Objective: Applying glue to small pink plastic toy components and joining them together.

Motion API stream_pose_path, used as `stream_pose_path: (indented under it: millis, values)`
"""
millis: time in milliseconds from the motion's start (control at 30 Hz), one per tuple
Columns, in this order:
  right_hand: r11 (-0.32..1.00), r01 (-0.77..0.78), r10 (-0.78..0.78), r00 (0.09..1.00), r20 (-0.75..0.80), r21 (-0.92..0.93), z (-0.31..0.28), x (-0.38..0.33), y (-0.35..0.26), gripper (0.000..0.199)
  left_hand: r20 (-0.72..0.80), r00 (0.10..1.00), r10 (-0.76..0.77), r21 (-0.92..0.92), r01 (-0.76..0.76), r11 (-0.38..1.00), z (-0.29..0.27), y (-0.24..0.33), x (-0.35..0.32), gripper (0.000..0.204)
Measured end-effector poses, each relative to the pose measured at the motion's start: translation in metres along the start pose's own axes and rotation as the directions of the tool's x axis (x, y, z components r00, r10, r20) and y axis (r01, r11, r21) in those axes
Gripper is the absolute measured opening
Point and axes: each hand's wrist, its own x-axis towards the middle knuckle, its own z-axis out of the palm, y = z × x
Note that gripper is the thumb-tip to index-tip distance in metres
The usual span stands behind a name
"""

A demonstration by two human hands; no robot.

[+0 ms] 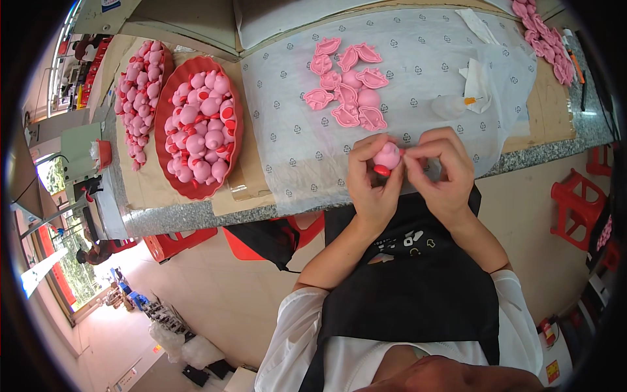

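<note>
My left hand (373, 186) is closed round a small round pink figurine (388, 157) with a red foot, held just above the table's near edge. Beside it my right hand (443, 171) is pinched, its thumb and fingertips against the figurine's right side; whatever lies between them is too small to make out. Beyond my hands, several pink molded pieces (346, 96) with raised rims lie in a cluster with a few pink balls (369, 98). To their right a translucent squeeze bottle (450, 106) with an orange tip lies by a crumpled white tissue (479, 85).
A red scalloped tray (238, 130) heaped with pink-and-red figurines stands at the left, with another pile (140, 98) beyond it. More pink pieces (543, 39) lie at the far right near an orange tool (576, 67). White printed sheeting (294, 150) covers the table; red stools (578, 206) stand beside it.
</note>
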Motion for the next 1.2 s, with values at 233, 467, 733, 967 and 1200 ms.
stream_pose_path:
  millis: [233,467,733,967,1200]
  values:
    - [0.993,-0.062,0.051,0.992,-0.112,-0.099,-0.01,-0.001,0.013,0.013,-0.002,1.0,-0.009,0.028,0.009,1.0,-0.001,0.0,0.001,0.038]
    - [0.938,-0.015,0.009,1.0,-0.018,-0.347,-0.019,0.0,0.007,0.02,-0.026,0.998,-0.064,-0.023,0.064,0.998,-0.002,0.001,0.002,0.039]
    - [0.993,0.072,-0.097,0.946,-0.308,-0.092,-0.026,0.017,0.009,0.052,-0.004,0.976,-0.219,-0.118,0.217,0.969,-0.021,0.019,0.009,0.033]
    - [0.986,0.032,-0.076,0.959,-0.272,-0.162,-0.028,0.017,0.011,0.054,-0.059,0.996,-0.065,-0.001,0.065,0.998,-0.03,0.04,0.025,0.023]
    - [0.977,0.208,-0.213,0.911,-0.354,-0.05,-0.031,0.007,0.013,0.048,0.012,0.99,-0.144,-0.306,0.141,0.942,-0.03,0.031,0.028,0.032]
